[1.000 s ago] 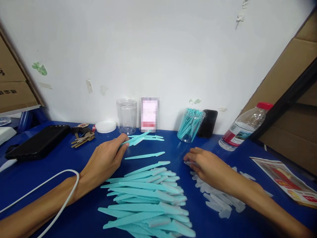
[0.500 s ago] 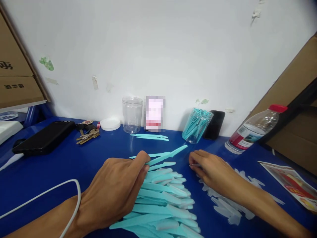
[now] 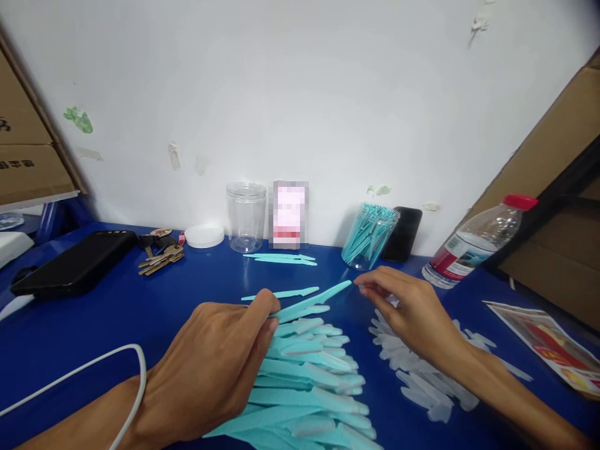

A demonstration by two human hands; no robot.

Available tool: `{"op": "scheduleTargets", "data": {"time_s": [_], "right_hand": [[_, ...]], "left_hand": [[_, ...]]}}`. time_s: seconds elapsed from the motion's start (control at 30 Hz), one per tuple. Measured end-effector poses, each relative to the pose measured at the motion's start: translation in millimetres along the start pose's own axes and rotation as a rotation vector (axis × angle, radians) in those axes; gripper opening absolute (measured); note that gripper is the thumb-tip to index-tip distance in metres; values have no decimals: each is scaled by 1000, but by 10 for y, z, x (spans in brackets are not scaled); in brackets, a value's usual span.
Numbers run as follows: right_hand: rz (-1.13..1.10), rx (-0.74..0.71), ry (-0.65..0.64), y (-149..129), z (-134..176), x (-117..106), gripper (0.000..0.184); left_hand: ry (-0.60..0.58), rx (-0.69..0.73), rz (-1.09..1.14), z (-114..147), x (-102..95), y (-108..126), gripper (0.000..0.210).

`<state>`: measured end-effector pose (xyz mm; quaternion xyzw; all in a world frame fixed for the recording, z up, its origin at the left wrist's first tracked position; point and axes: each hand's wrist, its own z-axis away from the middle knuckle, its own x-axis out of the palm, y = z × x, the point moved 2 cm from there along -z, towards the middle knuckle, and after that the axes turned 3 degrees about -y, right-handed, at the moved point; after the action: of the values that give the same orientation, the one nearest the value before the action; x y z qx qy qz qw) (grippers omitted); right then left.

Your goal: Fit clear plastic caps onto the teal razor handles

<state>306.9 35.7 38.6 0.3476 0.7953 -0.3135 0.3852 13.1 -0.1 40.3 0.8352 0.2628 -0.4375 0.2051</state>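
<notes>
My left hand [image 3: 210, 362] is closed, pinching a turquoise eyebrow razor [image 3: 314, 300] between thumb and forefinger, its far end pointing up and right. Opposite that end, my right hand [image 3: 405, 303] has thumb and forefinger pressed together. A small bit of a clear blade cover [image 3: 361, 287] shows at the fingertips, mostly hidden. Beneath and beside my left hand lies a pile of turquoise razors [image 3: 309, 400], many with whitish ends. Loose translucent blade covers [image 3: 426, 381] lie heaped under my right wrist. One single razor [image 3: 285, 294] rests beyond my left hand.
A clear jar [image 3: 246, 219] and its white lid [image 3: 204, 236] stand by the wall. Another jar [image 3: 370, 237] holds several razors, before a dark phone [image 3: 403, 234]. Around them are a water bottle [image 3: 473, 247], keys [image 3: 162, 259], a black power bank [image 3: 77, 262] and a white cable [image 3: 138, 369].
My right hand has moved up and left, bringing its fingertips close to the razor's end. The left hand keeps its pinch on the razor; the whole view has shifted slightly.
</notes>
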Motion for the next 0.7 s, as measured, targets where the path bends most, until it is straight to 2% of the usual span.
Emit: {"op": "scheduleTargets", "data": {"time_s": [0.27,0.43,0.6,0.7], "right_hand": [[-32,48,38,28,-26,-29,21],[-450,308,113,-21,-47,-97,21],[-890,544,56,-124,-51,-163,25],[-1105,615,49,-204,-39,-169,20]], "left_hand": [[-11,10,-13,-7,16,-12,12],[-18,19,1,-13,27,-10,13],[-6,20,-24,-10,26,-3,16],[5,22,-57,-13,25,1,16]]}}
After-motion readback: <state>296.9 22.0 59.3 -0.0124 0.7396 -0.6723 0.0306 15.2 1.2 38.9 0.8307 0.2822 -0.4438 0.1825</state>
